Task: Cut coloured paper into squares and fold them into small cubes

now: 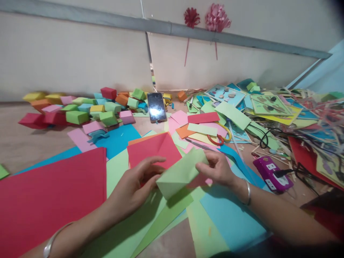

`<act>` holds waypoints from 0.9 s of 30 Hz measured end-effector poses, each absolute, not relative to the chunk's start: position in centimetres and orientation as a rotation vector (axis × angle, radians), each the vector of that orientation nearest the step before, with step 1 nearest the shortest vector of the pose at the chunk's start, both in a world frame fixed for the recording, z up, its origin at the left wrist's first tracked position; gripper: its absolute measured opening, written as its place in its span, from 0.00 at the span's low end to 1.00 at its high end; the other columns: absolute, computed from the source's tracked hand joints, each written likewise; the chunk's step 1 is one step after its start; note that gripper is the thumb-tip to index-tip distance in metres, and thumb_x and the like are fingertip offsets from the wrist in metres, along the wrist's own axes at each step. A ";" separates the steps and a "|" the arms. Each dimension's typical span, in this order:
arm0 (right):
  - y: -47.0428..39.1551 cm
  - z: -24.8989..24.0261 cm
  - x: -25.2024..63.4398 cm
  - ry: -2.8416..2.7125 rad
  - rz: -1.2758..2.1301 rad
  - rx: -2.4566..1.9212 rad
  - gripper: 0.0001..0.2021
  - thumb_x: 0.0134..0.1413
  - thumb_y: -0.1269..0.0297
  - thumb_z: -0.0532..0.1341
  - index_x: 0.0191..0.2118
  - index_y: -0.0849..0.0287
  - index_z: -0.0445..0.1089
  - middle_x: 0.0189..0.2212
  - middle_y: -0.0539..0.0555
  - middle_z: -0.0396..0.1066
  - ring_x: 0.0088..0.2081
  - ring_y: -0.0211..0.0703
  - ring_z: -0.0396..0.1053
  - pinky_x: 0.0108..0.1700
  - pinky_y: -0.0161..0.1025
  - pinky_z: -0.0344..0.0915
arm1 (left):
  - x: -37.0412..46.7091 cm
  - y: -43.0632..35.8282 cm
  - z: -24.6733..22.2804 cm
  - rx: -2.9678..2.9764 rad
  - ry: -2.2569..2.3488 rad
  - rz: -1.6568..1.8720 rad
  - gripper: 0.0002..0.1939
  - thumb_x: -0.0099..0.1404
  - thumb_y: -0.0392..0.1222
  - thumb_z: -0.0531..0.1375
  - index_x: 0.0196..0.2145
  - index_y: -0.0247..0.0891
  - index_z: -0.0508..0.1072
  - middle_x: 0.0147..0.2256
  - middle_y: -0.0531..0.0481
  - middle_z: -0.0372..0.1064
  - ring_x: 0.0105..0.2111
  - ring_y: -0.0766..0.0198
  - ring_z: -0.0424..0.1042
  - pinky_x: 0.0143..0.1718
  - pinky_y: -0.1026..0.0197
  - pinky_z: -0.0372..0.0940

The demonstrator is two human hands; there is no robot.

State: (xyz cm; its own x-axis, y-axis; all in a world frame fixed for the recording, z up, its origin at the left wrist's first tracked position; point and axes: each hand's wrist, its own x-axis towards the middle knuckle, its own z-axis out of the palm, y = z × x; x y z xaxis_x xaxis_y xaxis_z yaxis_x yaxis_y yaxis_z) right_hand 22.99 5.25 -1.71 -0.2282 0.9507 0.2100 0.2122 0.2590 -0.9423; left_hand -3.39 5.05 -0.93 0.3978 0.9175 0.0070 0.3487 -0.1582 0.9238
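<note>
Forearms occupy the near corners, each wearing a silver bangle (249, 191), the left one passing over a large red sheet (53, 200). Left hand (139, 179): reaches inward with palm turned to the centre, index finger extended, thumb below it, a narrow gap between them. The thumb tip sits at the left end of a pale green paper box (178, 172); whether it grips cannot be told. Right hand (217, 166): bent at the wrist, thumb pressed on the box's right end, fingers curled behind, holding it. The box is tilted, raised above the loose sheets at centre.

Edges: scissors (220, 139) lie just beyond the right hand; a purple power strip (272, 173) lies to the right of it, beside tangled clutter. Paper blocks (77, 117) and a phone (157, 107) line the wall (80, 57). Room to move is low over the flat sheets and toward the left, where brown surface (13, 129) shows.
</note>
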 end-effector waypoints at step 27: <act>5.9 -1.1 24.6 -1.809 1.551 -0.701 0.19 0.54 0.54 0.66 0.22 0.62 0.66 0.22 0.48 0.62 0.25 0.33 0.58 0.27 0.33 0.55 | -4.1 10.7 -4.7 2.742 1.358 -0.012 0.24 0.74 0.45 0.49 0.65 0.45 0.63 0.67 0.34 0.54 0.67 0.39 0.52 0.61 0.29 0.50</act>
